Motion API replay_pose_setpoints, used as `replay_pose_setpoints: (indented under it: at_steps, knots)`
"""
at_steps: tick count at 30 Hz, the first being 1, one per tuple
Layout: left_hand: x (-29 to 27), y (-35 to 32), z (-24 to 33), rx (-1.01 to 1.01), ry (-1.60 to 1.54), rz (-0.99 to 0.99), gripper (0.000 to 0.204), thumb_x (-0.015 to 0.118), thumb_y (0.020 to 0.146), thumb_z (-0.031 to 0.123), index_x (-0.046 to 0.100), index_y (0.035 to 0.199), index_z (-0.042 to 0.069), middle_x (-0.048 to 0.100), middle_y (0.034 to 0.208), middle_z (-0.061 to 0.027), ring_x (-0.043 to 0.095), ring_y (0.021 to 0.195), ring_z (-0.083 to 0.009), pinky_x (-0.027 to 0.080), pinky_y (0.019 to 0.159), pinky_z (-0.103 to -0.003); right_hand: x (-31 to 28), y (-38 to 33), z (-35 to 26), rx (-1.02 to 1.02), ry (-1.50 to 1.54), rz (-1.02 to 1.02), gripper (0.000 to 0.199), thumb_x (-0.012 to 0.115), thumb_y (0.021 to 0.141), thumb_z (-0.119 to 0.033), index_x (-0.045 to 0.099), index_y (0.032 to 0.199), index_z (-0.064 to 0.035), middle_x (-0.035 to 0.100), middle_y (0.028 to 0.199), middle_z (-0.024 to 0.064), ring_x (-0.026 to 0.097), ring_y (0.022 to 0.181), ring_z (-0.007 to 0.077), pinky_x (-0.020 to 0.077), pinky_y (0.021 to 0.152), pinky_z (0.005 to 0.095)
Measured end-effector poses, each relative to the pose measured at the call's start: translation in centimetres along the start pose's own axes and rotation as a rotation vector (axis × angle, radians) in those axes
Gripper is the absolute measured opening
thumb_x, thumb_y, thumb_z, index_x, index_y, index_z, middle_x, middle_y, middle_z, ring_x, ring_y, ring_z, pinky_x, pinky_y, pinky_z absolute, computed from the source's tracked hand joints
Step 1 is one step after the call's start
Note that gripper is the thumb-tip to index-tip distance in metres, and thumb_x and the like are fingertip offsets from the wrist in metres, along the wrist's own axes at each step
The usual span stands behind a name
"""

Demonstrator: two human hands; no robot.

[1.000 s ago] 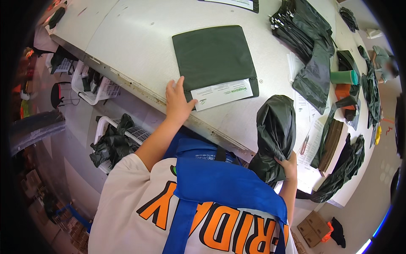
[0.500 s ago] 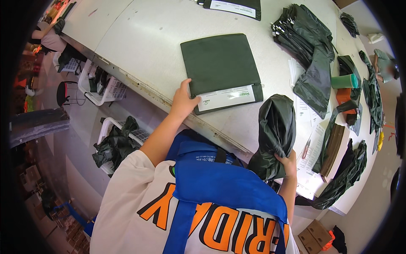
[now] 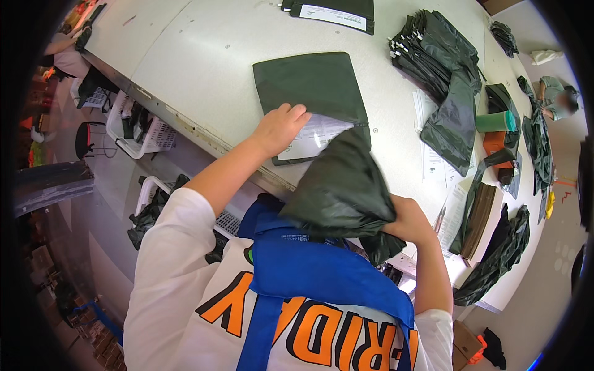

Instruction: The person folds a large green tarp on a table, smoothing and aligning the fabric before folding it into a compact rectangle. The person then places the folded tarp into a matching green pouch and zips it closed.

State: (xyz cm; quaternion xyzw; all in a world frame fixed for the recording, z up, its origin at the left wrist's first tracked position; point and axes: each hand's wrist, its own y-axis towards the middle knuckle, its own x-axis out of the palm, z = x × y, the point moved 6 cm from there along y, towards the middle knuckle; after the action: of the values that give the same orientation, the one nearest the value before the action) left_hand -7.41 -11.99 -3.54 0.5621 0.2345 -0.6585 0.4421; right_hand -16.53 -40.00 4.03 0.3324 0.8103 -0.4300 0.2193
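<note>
Several dark bags [image 3: 312, 83] lie on the pale table [image 3: 204, 68], baskets [image 3: 159, 136] alongside.

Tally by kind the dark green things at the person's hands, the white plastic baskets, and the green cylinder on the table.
Flat dark green rectangular pouch by the left hand: 1
Loose dark green thin-sheet bundle in the right hand: 1
White plastic baskets: 3
Green cylinder: 1
Total: 6
</note>
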Motion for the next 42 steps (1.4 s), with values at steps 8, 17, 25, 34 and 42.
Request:
replay_pose_setpoints:
  at_steps: [8,17,25,34,42]
  knots:
    - [-7.0,-0.8,1.7,0.102,-0.174,-0.033,0.052,0.054,0.077,-0.007,0.059,0.125,0.013,0.053,0.106,-0.0078,0.054,0.094,-0.0269,0.049,0.08,-0.034,-0.2,5.1,-0.5,0.128,0.12,0.225,0.045,0.069,0.068,-0.026,0.06,0.102,0.0011,0.066,0.091,0.0251,0.063,0.09,0.0417,0.049,0.08,0.0444]
    - [-6.9,-1.2,6.6,-0.146,-0.38,0.301,0.026,0.06,0.076,-0.006,0.06,0.1,0.002,0.057,0.09,-0.01,0.059,0.085,-0.0262,0.051,0.073,-0.034,1.0,2.5,3.7,0.319,0.382,0.411,0.044,0.068,0.07,-0.022,0.062,0.106,0.0034,0.067,0.095,0.0249,0.064,0.092,0.0399,0.0488,0.083,0.0405]
    - [4.6,-3.1,3.2,-0.864,-1.485,0.135,0.059,0.061,0.082,0.002,0.034,0.134,0.006,0.054,0.107,-0.0107,0.059,0.087,-0.0169,0.05,0.064,-0.031,2.7,2.5,4.1,0.389,0.33,0.427,0.044,0.068,0.072,-0.026,0.062,0.104,0.0035,0.067,0.096,0.0257,0.064,0.094,0.0408,0.0483,0.083,0.0424]
    - [7.0,0.1,3.1,-0.85,-1.153,-0.005,0.017,0.061,0.082,0.008,0.06,0.097,0.0,0.065,0.072,-0.0101,0.061,0.06,-0.0174,0.047,0.057,-0.032,0.4,0.8,4.8,0.532,0.166,0.457,0.046,0.068,0.072,-0.029,0.062,0.105,0.0028,0.067,0.096,0.0255,0.063,0.095,0.0413,0.0482,0.083,0.044]
    - [0.7,0.5,9.3,-0.383,-0.956,0.265,0.011,0.063,0.082,0.004,0.053,0.081,0.001,0.059,0.065,-0.0096,0.056,0.057,-0.0141,0.045,0.054,-0.029,2.0,-0.4,8.2,0.511,0.588,0.56,0.047,0.069,0.071,-0.024,0.061,0.106,0.0068,0.068,0.094,0.0247,0.066,0.089,0.0343,0.0485,0.081,0.038]
